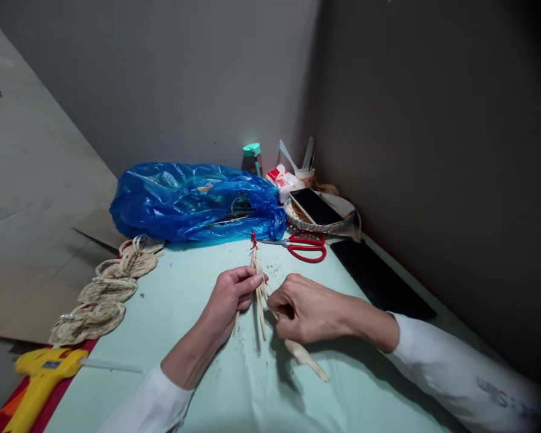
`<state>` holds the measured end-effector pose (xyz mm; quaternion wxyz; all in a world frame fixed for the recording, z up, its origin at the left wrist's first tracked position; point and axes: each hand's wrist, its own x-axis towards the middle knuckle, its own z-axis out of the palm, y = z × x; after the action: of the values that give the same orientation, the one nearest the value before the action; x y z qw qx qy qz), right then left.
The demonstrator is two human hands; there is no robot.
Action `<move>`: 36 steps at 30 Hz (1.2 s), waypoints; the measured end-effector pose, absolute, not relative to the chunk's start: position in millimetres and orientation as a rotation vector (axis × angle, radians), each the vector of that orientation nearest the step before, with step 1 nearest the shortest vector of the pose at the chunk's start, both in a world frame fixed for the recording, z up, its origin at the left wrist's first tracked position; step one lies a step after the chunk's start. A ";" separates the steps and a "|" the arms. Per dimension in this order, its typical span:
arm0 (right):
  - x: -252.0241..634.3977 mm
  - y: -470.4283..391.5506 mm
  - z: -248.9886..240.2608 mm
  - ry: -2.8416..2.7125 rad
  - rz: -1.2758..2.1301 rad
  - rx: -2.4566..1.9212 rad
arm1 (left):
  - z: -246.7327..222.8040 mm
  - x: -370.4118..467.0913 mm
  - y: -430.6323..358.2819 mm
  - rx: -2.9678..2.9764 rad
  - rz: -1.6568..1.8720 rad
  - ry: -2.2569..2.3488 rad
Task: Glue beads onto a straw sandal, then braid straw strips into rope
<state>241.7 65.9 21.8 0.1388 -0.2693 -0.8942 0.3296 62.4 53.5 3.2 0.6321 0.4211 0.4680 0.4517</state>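
My left hand [237, 293] pinches a bundle of pale straw strands [260, 313] between thumb and fingers, near the middle of the table. A red tie [253, 240] binds the far end of the bundle, and loose ends hang toward me. Just to the right, my right hand [304, 308] is closed in a fist around one strand. A wider, leaf-like end of that strand [306, 359] sticks out below the fist. Where the strand meets the bundle is partly hidden by my fingers.
Red-handled scissors [307, 246] lie beyond my hands, before a blue plastic bag [193, 201]. A phone [315, 206] rests on a woven basket [293, 218]. Woven straw pieces [101, 290] line the left edge, near a yellow glue gun [45, 376]. A black flat object [383, 279] lies right.
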 end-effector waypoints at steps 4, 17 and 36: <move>242.5 69.7 28.8 -2.571 1.060 -0.748 | 2.7 58.9 51.5 0.931 1.048 1.023; 232.7 88.4 3.8 -1.937 1.580 -0.954 | 4.5 65.9 47.4 1.079 0.997 1.056; 226.1 72.7 6.0 -1.994 0.975 -1.062 | 6.8 79.3 41.1 1.013 1.139 1.151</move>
<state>226.1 72.7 6.0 0.3340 -0.4068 -0.7639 0.3735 79.3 41.1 6.8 0.5776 0.4328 0.4920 0.4869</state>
